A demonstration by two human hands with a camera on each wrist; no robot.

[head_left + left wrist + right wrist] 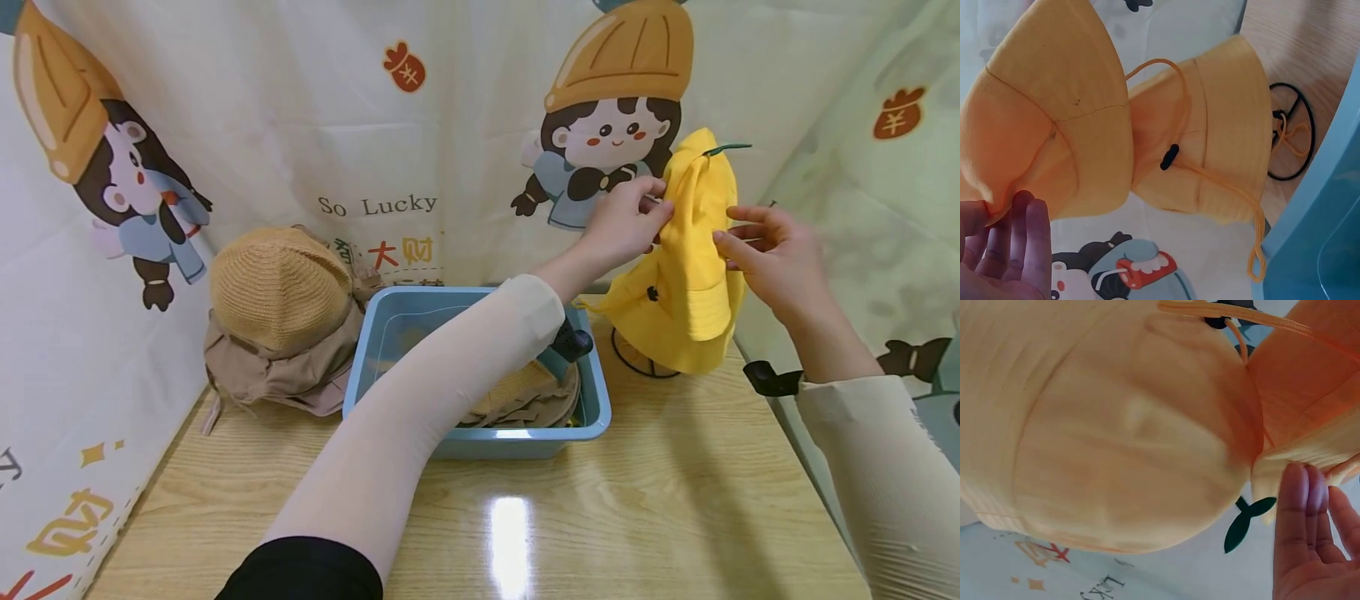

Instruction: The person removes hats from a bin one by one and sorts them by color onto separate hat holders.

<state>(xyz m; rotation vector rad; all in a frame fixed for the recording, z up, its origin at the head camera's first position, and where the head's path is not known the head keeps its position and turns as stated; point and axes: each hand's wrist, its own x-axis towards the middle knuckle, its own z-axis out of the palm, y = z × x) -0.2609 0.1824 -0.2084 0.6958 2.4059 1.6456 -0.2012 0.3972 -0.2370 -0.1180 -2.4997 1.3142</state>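
A yellow bucket hat (701,242) with a green leaf tab (727,149) is up at the right, between both hands. My left hand (626,221) pinches its fabric from the left, thumb against fingers, as the left wrist view confirms. From the right, my right hand (780,254) holds the other side between thumb and fingertips. Just beneath and behind it, a second yellow bucket hat (1204,131) sits on a black wire stand (647,367). That lower hat has an orange-yellow cord with a black toggle (1170,157).
A blue plastic bin (480,443) stands mid-table, holding tan-and-brown hats (517,396) partly hidden by my left forearm. Left of it, a straw-coloured hat (277,287) with a brown cloth brim sits on the table (600,517). Printed curtains (465,150) close off the back and sides.
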